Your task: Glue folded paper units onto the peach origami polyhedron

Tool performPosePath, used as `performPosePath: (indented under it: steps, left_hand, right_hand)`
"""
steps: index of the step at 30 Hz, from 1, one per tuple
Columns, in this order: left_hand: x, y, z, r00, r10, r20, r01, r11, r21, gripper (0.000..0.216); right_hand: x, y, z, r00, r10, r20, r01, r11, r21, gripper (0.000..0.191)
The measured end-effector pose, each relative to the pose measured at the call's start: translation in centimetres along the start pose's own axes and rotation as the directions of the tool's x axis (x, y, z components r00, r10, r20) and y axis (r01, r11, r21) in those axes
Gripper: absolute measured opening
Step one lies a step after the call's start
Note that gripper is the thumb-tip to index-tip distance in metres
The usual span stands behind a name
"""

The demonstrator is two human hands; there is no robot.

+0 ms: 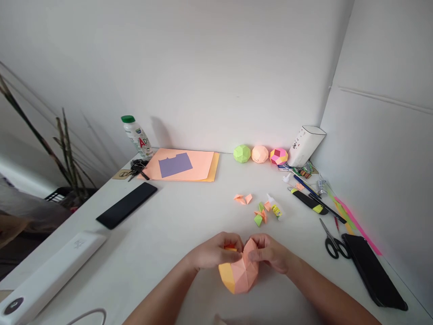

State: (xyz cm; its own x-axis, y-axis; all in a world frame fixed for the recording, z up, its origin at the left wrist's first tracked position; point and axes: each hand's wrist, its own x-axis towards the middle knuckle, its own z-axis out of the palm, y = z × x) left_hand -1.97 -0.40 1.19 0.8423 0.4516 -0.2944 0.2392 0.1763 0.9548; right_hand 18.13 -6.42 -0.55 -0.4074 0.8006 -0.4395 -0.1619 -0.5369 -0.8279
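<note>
Bare forearms (169, 286) angle inward over the near side of the tabletop (152, 253), where the left hand (214, 250) and right hand (274, 255) share a peach-and-yellow paper ball (245, 274), the fingers (232, 256) of each pinched narrow on its upper part at either side of a raised peach flap (250, 247), seemingly to steady the thin paper from both sides; whether the ball's underside touches the tabletop I cannot tell. Just beyond, a glue bottle (276, 211) and folded scraps (258, 220) lie within what looks like easy reach, while three more paper balls (260, 154) line up against the wall (203, 90), presumably where no elbow will knock them.
</note>
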Motion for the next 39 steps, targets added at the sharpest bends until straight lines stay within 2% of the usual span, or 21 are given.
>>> performPosePath:
  steps: [14, 20, 22, 24, 26, 28, 30, 33, 35, 39]
  left_hand:
    - [-0.1, -0.1, 0.0, 0.996, -0.033, 0.085, 0.032, 0.999, 0.007, 0.007]
    - [0.0, -0.2, 0.2, 0.995, -0.023, 0.096, 0.024, 1.000, -0.007, 0.009]
    - [0.0, -0.2, 0.1, 0.999, 0.013, 0.038, -0.011, 0.999, -0.042, 0.016]
    - [0.1, -0.2, -0.1, 0.993, 0.034, -0.112, -0.044, 0.996, -0.083, 0.026]
    - [0.1, -0.2, -0.3, 0.958, 0.004, -0.288, -0.042, 0.991, -0.129, 0.036]
    - [0.2, -0.3, -0.4, 0.924, -0.062, -0.378, -0.017, 0.979, -0.202, 0.043]
    - [0.4, -0.3, -0.3, 0.934, -0.091, -0.346, -0.011, 0.960, -0.281, 0.051]
    - [0.9, -0.5, 0.4, 0.973, -0.006, -0.231, -0.080, 0.930, -0.359, 0.064]
    - [1.3, -0.7, 0.8, 0.975, 0.086, -0.206, -0.161, 0.910, -0.382, 0.070]
    - [2.0, -1.0, 0.9, 0.932, 0.122, -0.341, -0.240, 0.912, -0.331, 0.078]
  right_hand:
    - [0.2, 0.4, 0.3, 0.995, 0.079, 0.067, -0.081, 0.996, 0.031, 0.025]
    - [0.1, 0.8, 0.4, 0.995, 0.063, 0.074, -0.067, 0.997, 0.048, 0.020]
    - [0.1, 0.8, 0.5, 0.998, 0.025, 0.056, -0.029, 0.997, 0.074, 0.020]
    - [0.1, 0.7, 0.5, 0.999, -0.033, 0.014, 0.032, 0.994, 0.104, 0.023]
    - [0.1, 0.5, 0.3, 0.993, -0.106, -0.048, 0.111, 0.986, 0.126, 0.027]
    - [0.2, 0.3, 0.2, 0.969, -0.204, -0.138, 0.221, 0.968, 0.121, 0.027]
    - [0.3, 0.2, 0.0, 0.920, -0.314, -0.234, 0.342, 0.936, 0.089, 0.024]
    - [0.6, 0.3, 0.0, 0.863, -0.407, -0.300, 0.438, 0.898, 0.042, 0.026]
    - [0.8, 0.5, 0.0, 0.871, -0.404, -0.281, 0.431, 0.901, 0.040, 0.028]
    - [1.9, 0.6, -0.3, 0.897, -0.393, -0.201, 0.414, 0.907, 0.073, 0.026]
